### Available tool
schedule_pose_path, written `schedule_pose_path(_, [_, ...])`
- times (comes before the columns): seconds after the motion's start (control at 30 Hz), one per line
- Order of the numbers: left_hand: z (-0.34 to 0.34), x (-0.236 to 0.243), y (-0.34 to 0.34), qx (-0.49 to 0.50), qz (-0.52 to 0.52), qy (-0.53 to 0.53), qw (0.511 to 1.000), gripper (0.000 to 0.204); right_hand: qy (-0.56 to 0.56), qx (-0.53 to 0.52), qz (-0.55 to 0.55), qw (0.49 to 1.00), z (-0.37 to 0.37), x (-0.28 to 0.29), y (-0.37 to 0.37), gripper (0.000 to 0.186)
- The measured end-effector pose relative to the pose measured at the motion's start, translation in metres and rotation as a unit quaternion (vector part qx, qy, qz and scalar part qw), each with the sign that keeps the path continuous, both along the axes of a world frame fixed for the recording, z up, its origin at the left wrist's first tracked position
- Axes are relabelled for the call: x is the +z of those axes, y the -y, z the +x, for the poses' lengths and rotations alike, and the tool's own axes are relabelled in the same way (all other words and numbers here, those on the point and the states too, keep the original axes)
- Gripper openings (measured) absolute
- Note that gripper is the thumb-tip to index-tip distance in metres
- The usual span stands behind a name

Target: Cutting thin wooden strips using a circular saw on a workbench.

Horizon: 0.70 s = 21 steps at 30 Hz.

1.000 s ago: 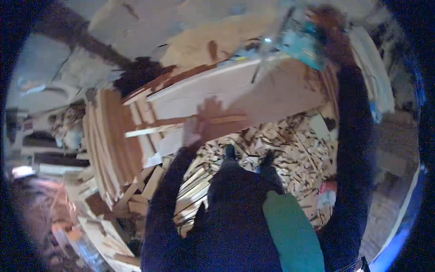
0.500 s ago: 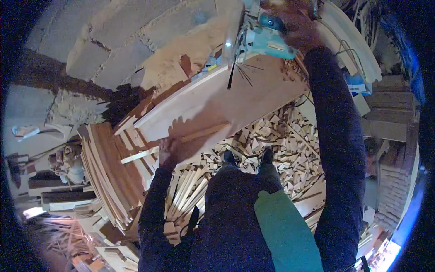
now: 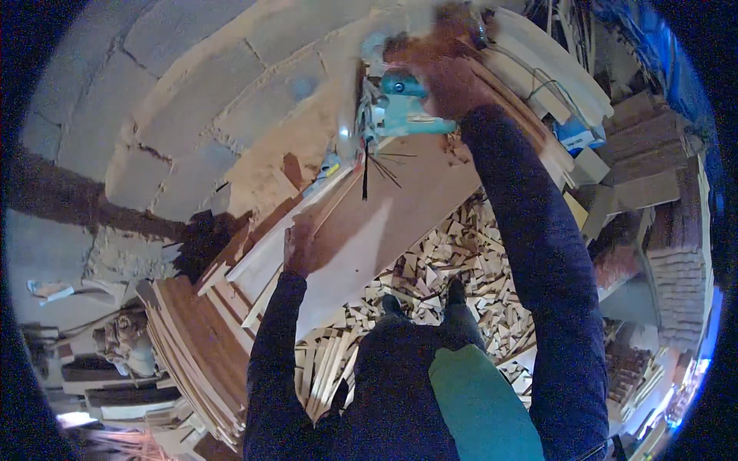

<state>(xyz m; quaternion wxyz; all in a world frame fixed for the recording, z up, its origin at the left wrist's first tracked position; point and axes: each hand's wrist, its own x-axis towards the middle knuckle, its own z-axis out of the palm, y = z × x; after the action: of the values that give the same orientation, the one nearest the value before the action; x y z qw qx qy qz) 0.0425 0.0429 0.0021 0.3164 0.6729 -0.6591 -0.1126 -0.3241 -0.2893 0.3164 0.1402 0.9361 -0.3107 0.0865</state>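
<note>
A teal power saw (image 3: pixel 411 115) stands at the far end of a pale wooden work board (image 3: pixel 338 269). My right hand (image 3: pixel 457 88), smeared by motion, is closed over the top of the saw; the part it grips is mostly covered. On the board's left side, my left hand (image 3: pixel 298 246) is closed on a thin wooden strip (image 3: pixel 338 203). This strip slants away toward the saw's blade side, close along the board's raised left edge. Dark bristle-like strands (image 3: pixel 366 173) hang in front of the saw.
Small wood offcuts (image 3: pixel 446 257) are heaped on the floor around my feet. Longer strips (image 3: pixel 327 373) lie beside them. Stacked boards (image 3: pixel 188 338) stand at the left, with more timber (image 3: pixel 646 184) at the right. A block wall (image 3: pixel 200 100) rises behind the board.
My left hand has moved forward along the board, and its strip has swung from lying across the board to pointing at the saw. My right hand stays on the saw; the view has shifted.
</note>
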Motion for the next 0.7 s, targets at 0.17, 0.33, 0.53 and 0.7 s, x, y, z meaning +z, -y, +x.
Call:
schedule_pose_path(0.17, [-0.007, 0.003, 0.007, -0.053, 0.051, 0.029, 0.997, 0.052, 0.14, 0.061, -0.036, 0.988, 0.003, 0.015, -0.022, 0.066])
schedule_pose_path(0.33, [-0.004, 0.025, 0.008, -0.097, 0.06, 0.165, 0.98, 0.056, 0.087, -0.009, 0.026, 0.996, -0.002, 0.014, -0.021, 0.062])
schedule_pose_path(0.53, [-0.031, 0.022, 0.011, -0.04, 0.082, 0.036, 0.995, 0.057, 0.141, 0.072, -0.119, 0.98, -0.009, -0.016, -0.002, 0.062])
schedule_pose_path(0.7, [-0.053, 0.025, 0.003, -0.011, -0.011, 0.162, 0.987, 0.046, 0.091, 0.062, -0.07, 0.991, -0.012, -0.012, -0.001, 0.067])
